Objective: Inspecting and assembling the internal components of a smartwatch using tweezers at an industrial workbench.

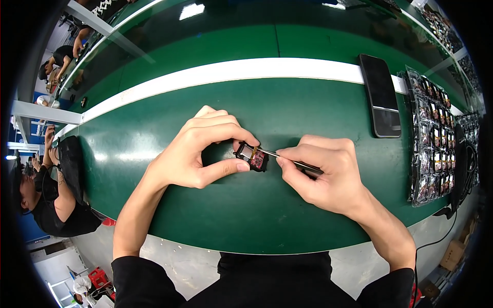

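Between the thumb and fingers of my left hand [203, 149] is a small black-framed electronic module [258, 160]. A red circuit board and a silvery part show inside its frame. My right hand [328, 169] is closed round a pair of slim metal tweezers [300, 164], held like a pen. The tips of the tweezers reach the upper part of the module, close to my left fingertip. Whether they grip anything there is too small to tell. Both hands are over the green table [246, 215].
A black smartphone [380, 97] lies at the right by a white rail [231, 72]. Beyond it, a clear plastic tray [434, 143] holds many small modules, with black cables [465, 169] beside it. Another person [56, 195] sits at the far left. Cardboard boxes [453, 255] stand on the floor at right.
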The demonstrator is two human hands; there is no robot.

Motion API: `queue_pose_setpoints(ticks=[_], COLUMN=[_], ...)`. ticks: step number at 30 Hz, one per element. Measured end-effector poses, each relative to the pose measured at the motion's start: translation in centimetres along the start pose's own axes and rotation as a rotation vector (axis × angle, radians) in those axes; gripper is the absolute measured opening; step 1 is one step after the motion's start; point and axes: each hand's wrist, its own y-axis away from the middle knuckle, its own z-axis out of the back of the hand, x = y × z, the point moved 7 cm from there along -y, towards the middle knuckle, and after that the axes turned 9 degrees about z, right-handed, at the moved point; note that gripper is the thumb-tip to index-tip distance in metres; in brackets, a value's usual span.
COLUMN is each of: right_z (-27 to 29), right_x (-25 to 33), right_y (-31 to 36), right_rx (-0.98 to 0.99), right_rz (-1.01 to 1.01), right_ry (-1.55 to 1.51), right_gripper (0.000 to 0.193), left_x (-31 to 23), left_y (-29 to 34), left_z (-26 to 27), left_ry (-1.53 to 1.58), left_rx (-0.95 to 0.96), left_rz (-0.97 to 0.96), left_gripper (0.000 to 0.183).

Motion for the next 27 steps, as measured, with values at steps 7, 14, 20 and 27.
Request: queue_pose_setpoints(ticks=[7, 14, 20, 27], right_z=[1.4, 1.2, 1.3, 0.7], right_x=[-0.3, -0.1, -0.1, -1.1], right_y=[-0.4, -0.5, -0.5, 0.1], right_rx=[-0.080, -0.085, -0.093, -0.133], right_rz=[-0.131, -0.107, -0.117, -0.109], right_ry=[-0.005, 0.002, 0.007, -0.075], right_gripper=[0.009, 0.010, 0.008, 0.012], left_x=[0.0, -0.3, -0.4, -0.5], left_y=[0.2, 0.1, 0.2, 0.1], left_z=[0.0, -0.4, -0.4, -0.4], left_ry=[-0.021, -0.101, -0.111, -0.077], left_rx=[-0.052, -0.072, -0.069, -0.085], left_rz=[0.025, -0.044, -0.055, -0.055], left_gripper=[0.053, 0.055, 0.051, 0.048])
